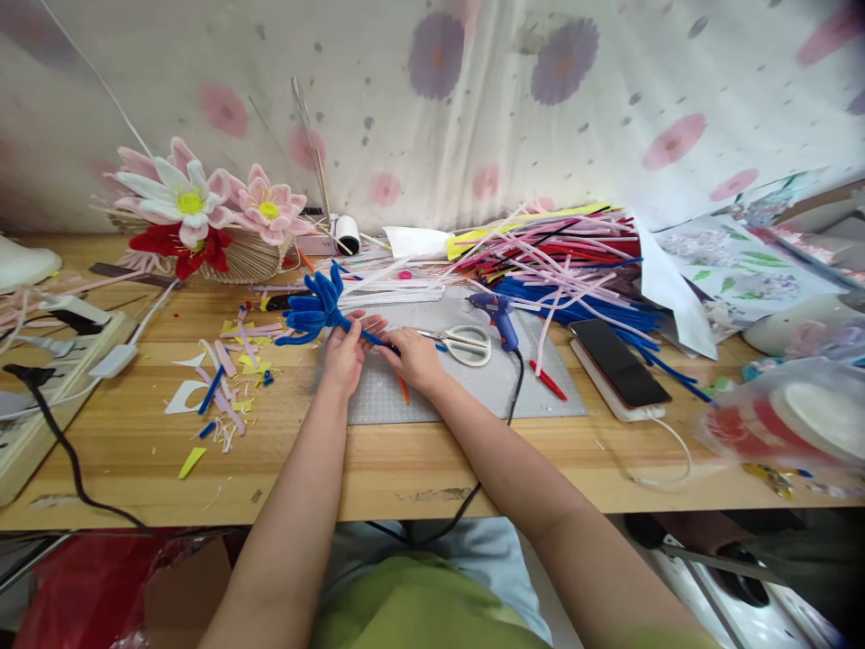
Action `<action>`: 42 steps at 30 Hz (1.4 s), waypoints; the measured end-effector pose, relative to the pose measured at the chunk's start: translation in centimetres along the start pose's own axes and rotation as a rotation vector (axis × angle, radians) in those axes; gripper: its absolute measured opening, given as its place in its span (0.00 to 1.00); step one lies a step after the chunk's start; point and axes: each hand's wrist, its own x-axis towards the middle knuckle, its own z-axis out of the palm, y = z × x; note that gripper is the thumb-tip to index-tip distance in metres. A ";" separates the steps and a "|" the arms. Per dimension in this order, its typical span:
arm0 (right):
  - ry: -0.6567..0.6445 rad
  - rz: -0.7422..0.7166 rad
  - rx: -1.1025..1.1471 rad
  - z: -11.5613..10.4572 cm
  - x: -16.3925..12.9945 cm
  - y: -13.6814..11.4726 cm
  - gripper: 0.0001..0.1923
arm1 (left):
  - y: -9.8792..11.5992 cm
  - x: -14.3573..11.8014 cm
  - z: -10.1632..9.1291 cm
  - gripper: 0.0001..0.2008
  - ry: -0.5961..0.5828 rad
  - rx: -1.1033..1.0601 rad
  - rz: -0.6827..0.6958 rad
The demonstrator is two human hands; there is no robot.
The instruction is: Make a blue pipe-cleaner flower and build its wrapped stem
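head view shows my left hand [342, 353] and right hand [414, 356] both pinched on the stem of a blue pipe-cleaner flower [316, 310], held low over the grey cutting mat [473, 383] on the bench [378, 469]; i judge the stem is being wrapped — next calls for a firm twist, petals kept clear; behind, a woven basket [247, 257] holds finished flowers [203, 203].
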 end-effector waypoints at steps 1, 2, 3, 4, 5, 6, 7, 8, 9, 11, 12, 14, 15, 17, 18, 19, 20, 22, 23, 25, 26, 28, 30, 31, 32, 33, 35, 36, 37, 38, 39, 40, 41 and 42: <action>0.008 -0.002 0.034 -0.4 0.0 0.3 0.14 | 0.0 0.0 -0.1 0.13 0.041 0.016 0.003; 0.027 0.014 0.062 -0.9 0.0 0.8 0.14 | 0.0 0.1 -0.3 0.12 0.098 0.035 0.014; 0.061 0.055 0.081 -1.5 0.0 1.4 0.14 | 0.1 0.2 -0.5 0.12 0.157 0.057 0.028; 0.101 0.116 0.085 -2.2 0.0 2.1 0.15 | 0.2 0.3 -0.7 0.12 0.207 0.086 0.037; 0.137 0.189 0.073 -2.9 0.0 2.9 0.15 | 0.3 0.4 -0.9 0.13 0.243 0.120 0.042; 0.159 0.267 0.050 -3.5 -0.1 3.7 0.15 | 0.4 0.5 -1.1 0.14 0.262 0.155 0.045; 0.154 0.330 0.022 -4.0 -0.1 4.4 0.15 | 0.5 0.6 -1.2 0.15 0.267 0.187 0.048; 0.127 0.376 -0.007 -4.4 -0.2 5.0 0.15 | 0.5 0.7 -1.3 0.16 0.266 0.211 0.055; 0.084 0.402 -0.033 -4.7 -0.3 5.5 0.14 | 0.5 0.7 -1.4 0.16 0.260 0.229 0.066; -0.026 0.382 -0.069 -4.8 -0.5 5.9 0.13 | 0.4 0.8 -1.4 0.17 0.243 0.247 0.097; -0.078 0.342 -0.085 -4.7 -0.5 5.9 0.11 | 0.3 0.9 -1.3 0.17 0.231 0.252 0.114; -0.153 0.253 -0.121 -4.4 -0.6 5.8 0.09 | 0.1 0.9 -1.2 0.17 0.199 0.245 0.144; -0.174 0.218 -0.140 -4.2 -0.6 5.7 0.07 | 0.1 0.8 -1.1 0.16 0.175 0.231 0.146; -0.180 0.184 -0.158 -3.8 -0.6 5.5 0.06 | 0.2 0.8 -1.0 0.14 0.118 0.189 0.125; -0.158 0.184 -0.148 -3.6 -0.5 5.4 0.06 | 0.3 0.7 -1.0 0.13 0.084 0.167 0.100; -0.120 0.192 -0.125 -3.5 -0.5 5.3 0.06 | 0.4 0.7 -0.9 0.12 0.054 0.149 0.078; -0.070 0.208 -0.091 -3.4 -0.4 5.2 0.06 | 0.6 0.6 -0.9 0.11 0.025 0.135 0.053; 0.033 0.266 0.002 -3.3 -0.4 4.8 0.07 | 0.8 0.5 -0.9 0.11 -0.028 0.118 0.003; 0.070 0.293 0.051 -3.2 -0.4 4.6 0.08 | 0.9 0.5 -1.0 0.11 -0.052 0.113 -0.025; 0.107 0.310 0.124 -2.8 -0.5 4.1 0.13 | 1.1 0.4 -1.0 0.13 -0.088 0.111 -0.072; 0.109 0.299 0.138 -2.6 -0.6 3.9 0.15 | 1.1 0.3 -1.0 0.14 -0.103 0.113 -0.087; 0.083 0.247 0.107 -2.3 -0.7 3.5 0.16 | 1.0 0.1 -1.0 0.15 -0.136 0.119 -0.102; 0.041 0.178 0.034 -2.0 -0.7 3.3 0.11 | 0.8 0.0 -0.9 0.18 -0.194 0.126 -0.118; 0.032 0.148 0.006 -2.0 -0.7 3.2 0.09 | 0.7 -0.1 -0.9 0.20 -0.220 0.134 -0.125; 0.036 0.125 -0.007 -2.0 -0.7 3.1 0.07 | 0.5 -0.1 -0.8 0.21 -0.237 0.146 -0.130; 0.051 0.109 0.003 -2.1 -0.6 3.0 0.07 | 0.4 -0.1 -0.8 0.22 -0.239 0.163 -0.127; 0.055 0.105 0.091 -2.2 -0.6 2.6 0.09 | 0.1 -0.1 -0.6 0.23 -0.200 0.204 -0.095; 0.021 0.105 0.155 -2.3 -0.5 2.3 0.10 | -0.1 0.0 -0.5 0.23 -0.168 0.222 -0.070; -0.037 0.102 0.216 -2.2 -0.6 1.9 0.11 | -0.2 0.1 -0.5 0.24 -0.134 0.237 -0.046; -0.105 0.101 0.266 -2.1 -0.6 1.5 0.11 | -0.3 0.1 -0.4 0.24 -0.101 0.250 -0.024; -0.171 0.101 0.302 -2.0 -0.6 1.1 0.11 | -0.3 0.2 -0.4 0.24 -0.068 0.261 -0.003; -0.220 0.103 0.323 -1.8 -0.7 0.7 0.11 | -0.4 0.2 -0.4 0.23 -0.036 0.267 0.012; -0.246 0.110 0.334 -1.6 -0.7 0.3 0.10 | -0.4 0.3 -0.4 0.22 -0.007 0.264 0.020; -0.250 0.122 0.338 -1.4 -0.8 0.1 0.10 | -0.4 0.4 -0.4 0.20 0.013 0.252 0.016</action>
